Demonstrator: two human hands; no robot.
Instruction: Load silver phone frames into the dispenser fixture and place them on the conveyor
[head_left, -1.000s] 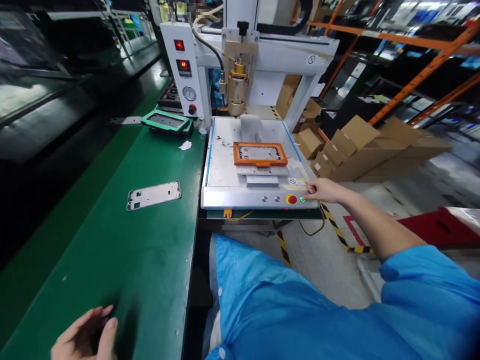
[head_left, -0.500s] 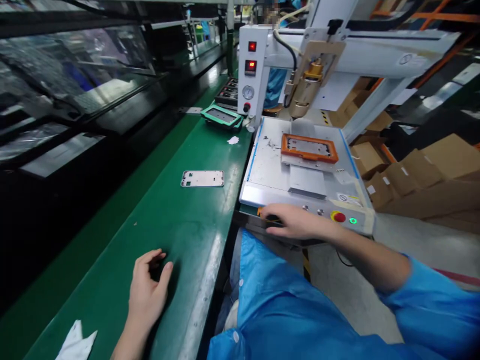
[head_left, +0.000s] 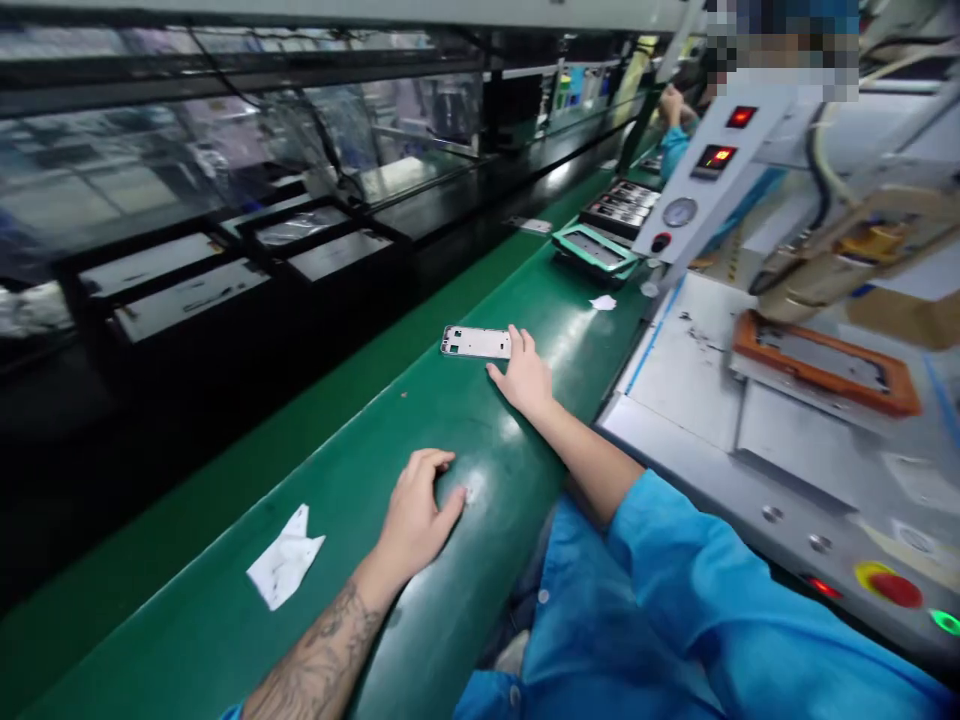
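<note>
My right hand (head_left: 523, 373) reaches across the green conveyor belt (head_left: 360, 470), fingers spread, its fingertips touching the near end of a silver metal phone frame (head_left: 475, 342) lying flat. My left hand (head_left: 417, 510) rests on the belt closer to me, fingers loosely curled, holding nothing. To the right stands a dispensing machine with an orange fixture (head_left: 823, 362) holding a plate under its nozzle head (head_left: 840, 262).
A crumpled white wipe (head_left: 285, 566) lies on the belt at left. A green fixture tray (head_left: 595, 247) and dark trays sit farther up. The machine's front panel has a red stop button (head_left: 889, 585) and a lit green button (head_left: 945, 622). Another person works at the far end.
My right hand left the machine's front panel and swung left across the belt to the silver frame. The view turned left; my left hand stayed resting on the belt.
</note>
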